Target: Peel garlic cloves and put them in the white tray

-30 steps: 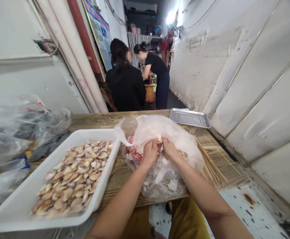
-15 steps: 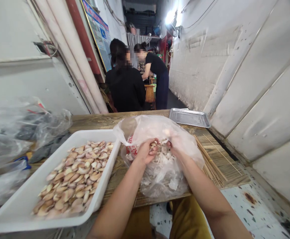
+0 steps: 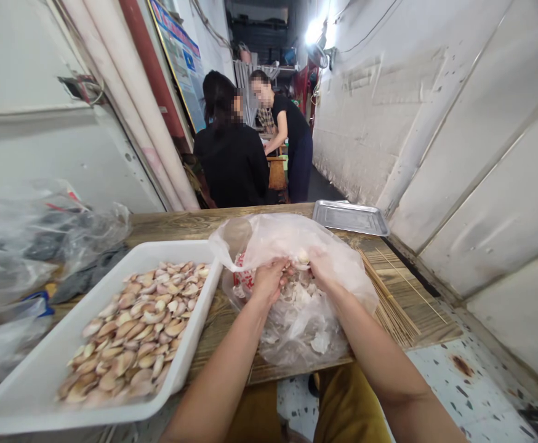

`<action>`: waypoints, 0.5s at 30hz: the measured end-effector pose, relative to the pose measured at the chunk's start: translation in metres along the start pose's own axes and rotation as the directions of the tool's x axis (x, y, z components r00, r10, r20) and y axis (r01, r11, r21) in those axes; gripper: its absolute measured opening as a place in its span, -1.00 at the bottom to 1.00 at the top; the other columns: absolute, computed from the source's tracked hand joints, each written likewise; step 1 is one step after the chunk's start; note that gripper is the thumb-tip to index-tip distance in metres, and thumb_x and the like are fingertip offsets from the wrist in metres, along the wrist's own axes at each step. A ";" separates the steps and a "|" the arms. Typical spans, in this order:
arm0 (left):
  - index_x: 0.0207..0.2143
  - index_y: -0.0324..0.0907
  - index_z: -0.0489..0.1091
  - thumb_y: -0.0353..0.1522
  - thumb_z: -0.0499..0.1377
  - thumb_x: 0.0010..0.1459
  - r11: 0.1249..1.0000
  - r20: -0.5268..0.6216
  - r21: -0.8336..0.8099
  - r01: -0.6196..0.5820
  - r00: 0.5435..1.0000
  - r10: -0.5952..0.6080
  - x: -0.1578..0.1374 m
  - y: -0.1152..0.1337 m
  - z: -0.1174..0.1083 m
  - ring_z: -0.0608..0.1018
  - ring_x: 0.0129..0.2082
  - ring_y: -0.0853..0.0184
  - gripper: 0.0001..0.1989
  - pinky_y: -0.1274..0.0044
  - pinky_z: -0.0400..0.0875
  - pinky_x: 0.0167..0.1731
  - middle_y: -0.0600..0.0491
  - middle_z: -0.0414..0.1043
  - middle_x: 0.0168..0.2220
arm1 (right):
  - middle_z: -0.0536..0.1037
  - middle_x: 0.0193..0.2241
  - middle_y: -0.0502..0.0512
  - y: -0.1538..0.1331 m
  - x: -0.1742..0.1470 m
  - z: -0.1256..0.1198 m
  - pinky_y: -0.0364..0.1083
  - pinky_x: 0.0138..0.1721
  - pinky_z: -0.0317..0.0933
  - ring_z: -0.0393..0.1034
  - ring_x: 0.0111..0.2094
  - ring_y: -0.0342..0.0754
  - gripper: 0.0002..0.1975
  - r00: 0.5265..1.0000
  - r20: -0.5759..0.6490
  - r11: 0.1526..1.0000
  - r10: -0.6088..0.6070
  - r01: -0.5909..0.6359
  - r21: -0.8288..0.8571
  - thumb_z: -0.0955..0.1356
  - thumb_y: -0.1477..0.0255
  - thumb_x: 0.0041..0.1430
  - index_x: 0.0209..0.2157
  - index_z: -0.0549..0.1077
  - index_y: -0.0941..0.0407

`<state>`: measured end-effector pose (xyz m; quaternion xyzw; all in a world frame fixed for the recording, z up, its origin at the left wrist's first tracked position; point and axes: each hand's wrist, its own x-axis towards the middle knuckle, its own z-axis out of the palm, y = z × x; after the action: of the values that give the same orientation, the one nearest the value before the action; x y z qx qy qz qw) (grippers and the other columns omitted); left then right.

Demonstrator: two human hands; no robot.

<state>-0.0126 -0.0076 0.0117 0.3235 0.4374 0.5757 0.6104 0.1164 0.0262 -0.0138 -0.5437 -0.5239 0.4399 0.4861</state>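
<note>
My left hand (image 3: 269, 280) and my right hand (image 3: 323, 267) meet over the open mouth of a clear plastic bag (image 3: 273, 237) on the wooden table (image 3: 181, 221). The left hand curls around a few garlic cloves. The right hand pinches a pale garlic clove (image 3: 303, 258) between its fingertips, close to the left hand. Papery garlic skins (image 3: 303, 298) fill the bag beneath both hands. To the left, touching the bag, stands a white plastic tray (image 3: 158, 246) heaped with peeled garlic cloves (image 3: 144, 326).
Bamboo skewers (image 3: 389, 301) lie right of the bag, with a metal tray (image 3: 349, 216) at the far right corner. Crumpled plastic bags (image 3: 29, 246) pile up at the left. Beyond the table, one person (image 3: 232, 160) sits and another (image 3: 292, 135) stands in the narrow passage.
The hands parted and dipped toward the bag half a second ago, then came back together. The right hand now pinches a clove. The standing person has straightened up.
</note>
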 end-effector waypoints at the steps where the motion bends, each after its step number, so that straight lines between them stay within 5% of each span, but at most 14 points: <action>1: -0.55 -0.28 0.33 -0.35 0.18 -0.07 0.998 -0.045 0.050 -0.041 0.998 0.043 0.001 -0.003 -0.001 0.34 -0.69 0.53 -0.85 0.72 -0.04 -0.81 0.06 0.38 -0.60 | 0.32 -0.70 -0.04 -0.002 -0.002 0.001 -0.26 -0.79 -0.03 0.12 -0.73 -0.25 -0.60 0.999 0.018 0.999 0.028 -0.029 0.034 0.18 0.12 0.06 -0.56 0.33 0.16; 4: -0.59 -0.26 0.33 -0.31 0.14 -0.05 0.964 -0.131 0.237 -0.121 0.979 0.155 0.005 -0.011 -0.003 0.29 -0.75 0.53 -0.81 0.70 -0.01 -0.81 0.13 0.30 -0.71 | 0.37 -0.66 -0.02 -0.008 -0.008 0.003 -0.24 -0.76 0.05 0.19 -0.69 -0.22 -0.67 0.985 0.160 0.992 0.063 -0.079 0.100 0.25 0.17 0.02 -0.56 0.36 0.16; 6: -0.62 -0.26 0.30 -0.28 0.13 -0.03 0.952 -0.120 0.289 -0.104 0.982 0.144 0.006 -0.010 -0.004 0.23 -0.79 0.55 -0.76 0.70 -0.01 -0.82 0.15 0.25 -0.75 | 0.42 -0.60 -0.02 -0.013 -0.010 0.002 -0.24 -0.65 0.18 0.28 -0.60 -0.20 -0.77 0.982 0.184 0.997 -0.039 0.027 0.068 0.28 0.27 0.01 -0.52 0.41 0.14; 9: -0.52 -0.27 0.32 -0.22 0.18 -0.07 0.969 0.001 0.247 -0.006 1.000 0.006 0.002 -0.002 -0.003 0.19 -0.81 0.59 -0.74 0.73 -0.06 -0.84 0.17 0.25 -0.72 | 0.49 -0.49 -0.01 -0.024 -0.016 -0.004 -0.22 -0.46 0.28 0.36 -0.46 -0.18 -0.79 0.954 0.211 0.975 -0.213 0.223 -0.026 0.25 0.36 0.07 -0.38 0.48 0.12; 12: -0.34 -0.24 0.34 -0.21 0.26 -0.15 0.964 0.156 0.226 0.141 0.971 -0.179 -0.007 0.009 -0.002 0.17 -0.80 0.62 -0.65 0.78 -0.13 -0.85 0.21 0.26 -0.70 | 0.53 -0.40 -0.03 -0.042 -0.023 -0.013 -0.18 -0.41 0.31 0.40 -0.41 -0.14 -0.73 0.906 0.373 0.963 -0.201 0.253 -0.097 0.20 0.32 0.15 -0.26 0.48 0.07; 15: -0.31 -0.20 0.36 -0.25 0.27 -0.13 0.947 0.185 0.248 0.206 0.949 -0.255 -0.012 0.018 -0.002 0.14 -0.80 0.65 -0.69 0.83 -0.14 -0.85 0.22 0.24 -0.69 | 0.54 -0.29 -0.10 -0.058 -0.027 -0.020 -0.18 -0.14 0.23 0.37 -0.22 -0.15 -0.77 0.878 0.442 0.917 -0.182 0.314 -0.247 0.21 0.39 0.18 -0.32 0.49 0.07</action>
<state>-0.0213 -0.0178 0.0289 0.3972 0.4663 0.4082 0.6769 0.1266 -0.0030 0.0461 -0.4363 -0.7428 0.3890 0.3264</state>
